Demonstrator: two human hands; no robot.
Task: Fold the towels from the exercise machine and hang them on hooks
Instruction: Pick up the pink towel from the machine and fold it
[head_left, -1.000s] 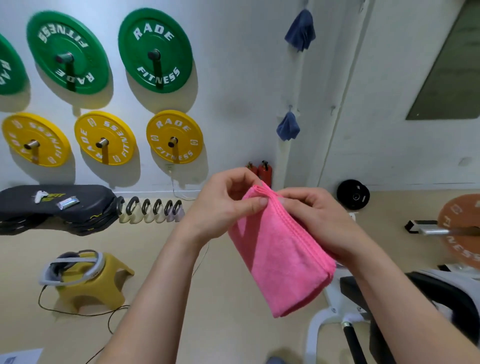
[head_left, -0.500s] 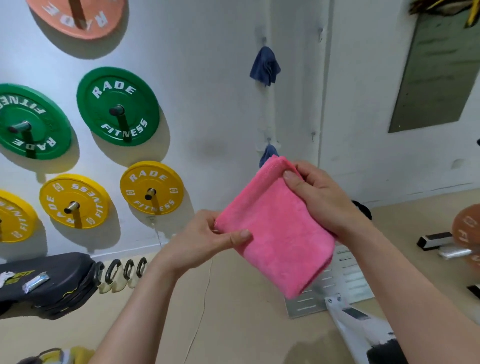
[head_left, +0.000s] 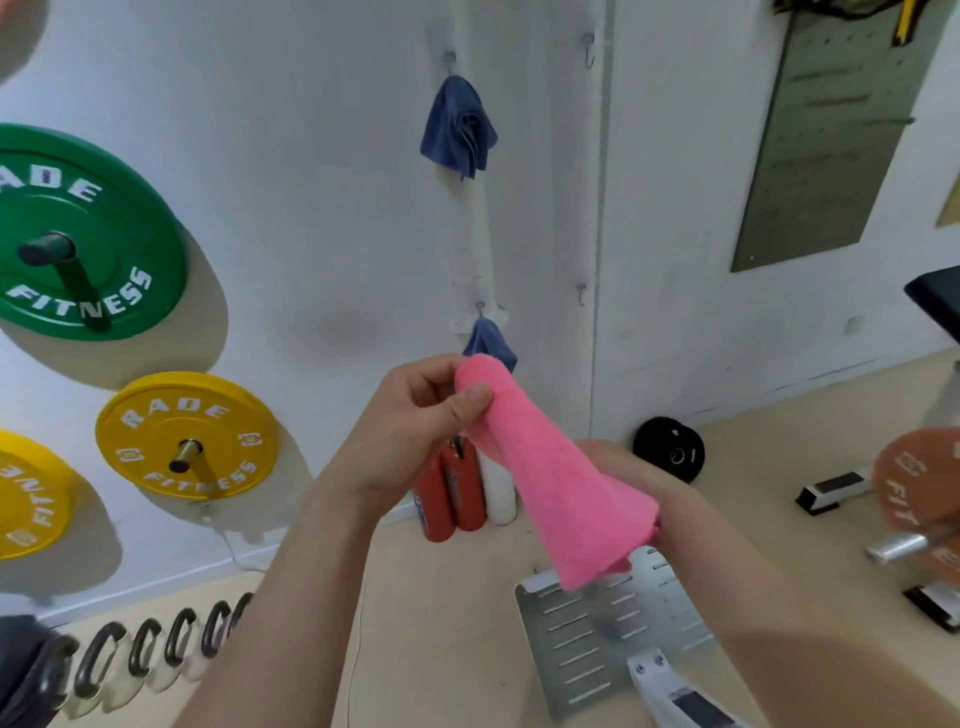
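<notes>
L. hand (head_left: 410, 426) at chest height, centre of view: thumb pressed flat on the front of the pink towel (head_left: 561, 493), fingers curled behind, pinching its top end. Towel is fleecy microfibre, folded into a narrow strip that widens downward, held slanting from upper left to lower right. R. hand (head_left: 615, 465) is at the strip's lower part, mostly behind the cloth; fingers hidden, cannot tell how they lie. Below: beige smooth floor (head_left: 441, 597), slotted grey metal plate (head_left: 597, 639), row of dark curved handles (head_left: 150, 649) at lower left. Further: two red cylinders (head_left: 449, 488) against a white matte wall (head_left: 311, 156), black disc (head_left: 669, 456) on the floor. On the wall: green plate (head_left: 78, 234) and yellow plate (head_left: 187, 436) on pegs; upper blue towel (head_left: 457, 130) and lower blue towel (head_left: 488, 340) bunched on hooks, two small metal hooks (head_left: 588, 49) just to their right.
</notes>
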